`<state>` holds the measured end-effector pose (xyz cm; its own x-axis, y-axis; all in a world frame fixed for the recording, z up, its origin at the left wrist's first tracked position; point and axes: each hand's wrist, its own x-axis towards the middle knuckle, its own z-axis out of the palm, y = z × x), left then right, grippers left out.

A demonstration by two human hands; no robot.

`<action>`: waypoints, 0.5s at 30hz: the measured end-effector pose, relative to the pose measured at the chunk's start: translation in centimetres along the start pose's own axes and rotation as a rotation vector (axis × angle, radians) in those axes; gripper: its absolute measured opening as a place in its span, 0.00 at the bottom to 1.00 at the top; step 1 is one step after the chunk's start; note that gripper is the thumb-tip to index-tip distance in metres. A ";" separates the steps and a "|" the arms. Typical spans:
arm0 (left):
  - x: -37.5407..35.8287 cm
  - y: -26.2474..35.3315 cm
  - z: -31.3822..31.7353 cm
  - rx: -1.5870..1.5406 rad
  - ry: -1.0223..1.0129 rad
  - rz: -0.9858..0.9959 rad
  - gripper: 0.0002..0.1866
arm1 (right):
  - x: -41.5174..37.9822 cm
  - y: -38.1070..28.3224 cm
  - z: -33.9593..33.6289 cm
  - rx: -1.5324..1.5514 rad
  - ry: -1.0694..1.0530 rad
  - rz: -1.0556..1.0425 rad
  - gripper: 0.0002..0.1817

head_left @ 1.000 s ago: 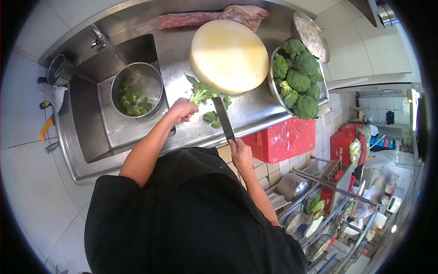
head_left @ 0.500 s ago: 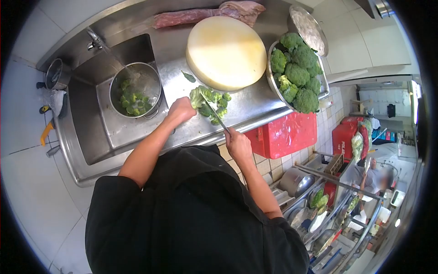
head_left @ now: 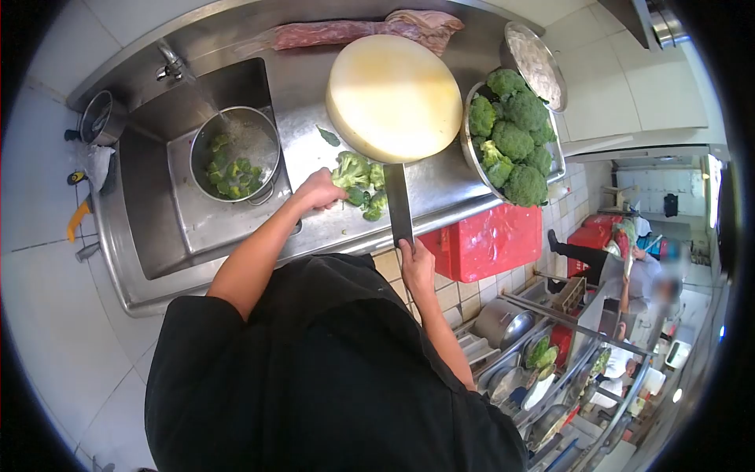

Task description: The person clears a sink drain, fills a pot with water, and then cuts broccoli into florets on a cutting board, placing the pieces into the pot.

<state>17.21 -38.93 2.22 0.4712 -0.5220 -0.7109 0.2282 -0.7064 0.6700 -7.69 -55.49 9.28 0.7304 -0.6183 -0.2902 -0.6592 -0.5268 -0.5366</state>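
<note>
My left hand [head_left: 321,189] is closed on the stem of a broccoli piece [head_left: 351,170], just above the steel counter [head_left: 314,228]. In my right hand [head_left: 418,263] is the handle of a cleaver [head_left: 399,206], its broad blade turned flat to view and pointing away from me, at the right of the pieces. Small cut florets [head_left: 375,206] lie between the broccoli piece and the blade. The thick round cutting block [head_left: 395,98] stands just beyond, and a loose leaf [head_left: 328,136] rests left of it.
Water runs from a faucet [head_left: 169,71] into a pot [head_left: 197,169] of florets in the sink [head_left: 149,228]. A bowl [head_left: 469,149] of broccoli heads stands right, near a bowl of pale contents [head_left: 536,67]. Meat [head_left: 330,33] lies behind. Another person [head_left: 633,279] is far right, beyond shelving.
The cleaver has moved right, away from the broccoli, and its blade has turned to show its flat side. My left hand stays at the stem. The other person's leg has come into view.
</note>
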 end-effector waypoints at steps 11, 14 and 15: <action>-2.3 -0.2 2.3 0.521 0.645 0.384 0.12 | 0.3 -5.7 -0.9 -0.233 -0.053 -0.241 0.15; -2.2 -0.6 2.5 0.530 0.652 0.404 0.14 | 0.3 -6.1 -0.5 -0.262 -0.032 -0.249 0.15; -2.2 -0.7 2.5 0.535 0.659 0.410 0.14 | 0.3 -6.2 -0.5 -0.276 -0.042 -0.248 0.15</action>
<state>13.85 -38.46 2.77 0.8521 -0.5189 -0.0677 -0.4068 -0.7382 0.5381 -3.49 -52.67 12.96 0.8769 -0.4309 -0.2131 -0.4805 -0.7984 -0.3629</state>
